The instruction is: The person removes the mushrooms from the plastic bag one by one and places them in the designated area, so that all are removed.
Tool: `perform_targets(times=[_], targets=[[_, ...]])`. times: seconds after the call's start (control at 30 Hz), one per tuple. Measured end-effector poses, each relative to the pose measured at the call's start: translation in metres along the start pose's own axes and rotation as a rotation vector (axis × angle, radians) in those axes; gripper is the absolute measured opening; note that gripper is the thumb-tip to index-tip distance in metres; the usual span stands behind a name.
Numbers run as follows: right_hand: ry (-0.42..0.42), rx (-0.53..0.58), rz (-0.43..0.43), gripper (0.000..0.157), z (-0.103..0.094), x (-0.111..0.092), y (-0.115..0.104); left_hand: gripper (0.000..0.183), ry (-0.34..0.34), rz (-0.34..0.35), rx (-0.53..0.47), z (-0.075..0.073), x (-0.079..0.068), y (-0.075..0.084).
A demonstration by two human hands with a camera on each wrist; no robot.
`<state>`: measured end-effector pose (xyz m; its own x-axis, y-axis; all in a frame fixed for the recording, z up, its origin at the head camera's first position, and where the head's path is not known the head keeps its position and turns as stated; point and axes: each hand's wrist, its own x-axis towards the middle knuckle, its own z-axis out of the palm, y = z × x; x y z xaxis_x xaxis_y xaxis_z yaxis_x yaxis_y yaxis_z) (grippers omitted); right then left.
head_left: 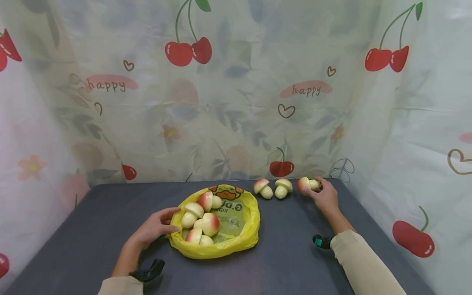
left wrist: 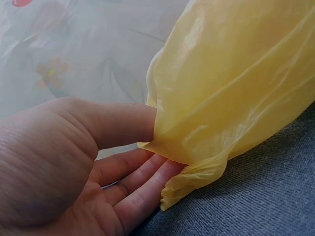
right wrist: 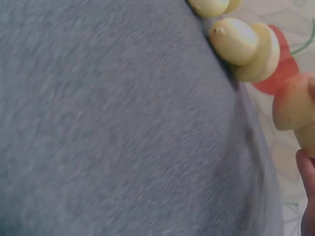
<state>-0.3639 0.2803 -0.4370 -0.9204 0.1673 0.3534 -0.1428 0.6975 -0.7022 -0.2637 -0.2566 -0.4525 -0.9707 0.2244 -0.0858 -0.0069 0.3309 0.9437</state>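
Observation:
A yellow plastic bag (head_left: 241, 241) with its rim rolled down lies wide on the table, several toy mushrooms (head_left: 211, 224) with cream stems and pink-tinged caps inside it. At its left side my left hand (head_left: 156, 225) holds the rim; in the left wrist view the thumb and fingertips partly disappear behind the yellow film (left wrist: 236, 83). Near the far right corner, my right hand (head_left: 326, 198) grips another toy mushroom (head_left: 304, 185) by its stem end. That mushroom (right wrist: 293, 101) shows at the right edge of the right wrist view, with only some fingers visible.
Two more toy mushrooms, one pink-capped (head_left: 263, 188) and one cream (head_left: 283, 188), stand along the back edge between the bag and my right hand. A dark cloth-covered table (head_left: 287, 254) lies beneath everything. Printed curtains (head_left: 236, 102) enclose its back and sides.

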Motion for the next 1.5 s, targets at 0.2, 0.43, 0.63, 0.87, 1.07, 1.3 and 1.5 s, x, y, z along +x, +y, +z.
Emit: perform_targets(times=[0.2, 0.43, 0.63, 0.87, 1.07, 1.3, 1.5], targets=[[-0.034, -0.056, 0.067, 0.066, 0.001, -0.003, 0.009, 0.072, -0.003, -0.005, -0.006, 0.001, 0.000, -0.002], [-0.086, -0.085, 0.116, 0.069, 0.000, -0.005, 0.016, 0.071, -0.008, 0.003, 0.000, -0.002, 0.001, -0.004], [-0.142, -0.106, 0.105, 0.070, -0.003, -0.007, 0.020, 0.072, 0.002, -0.006, -0.001, -0.003, 0.003, -0.004], [-0.138, -0.131, 0.057, 0.056, -0.001, -0.011, 0.022, 0.073, -0.028, 0.014, 0.011, -0.004, 0.003, -0.005], [-0.108, -0.158, 0.063, 0.052, 0.004, -0.012, 0.021, 0.072, -0.026, 0.005, 0.002, -0.003, 0.002, -0.006], [-0.082, -0.141, 0.091, 0.051, 0.014, -0.010, 0.014, 0.072, 0.002, -0.001, -0.003, -0.002, 0.002, -0.004], [-0.082, -0.135, 0.113, 0.051, 0.021, -0.004, 0.009, 0.071, 0.010, 0.001, -0.008, -0.002, 0.003, -0.005]])
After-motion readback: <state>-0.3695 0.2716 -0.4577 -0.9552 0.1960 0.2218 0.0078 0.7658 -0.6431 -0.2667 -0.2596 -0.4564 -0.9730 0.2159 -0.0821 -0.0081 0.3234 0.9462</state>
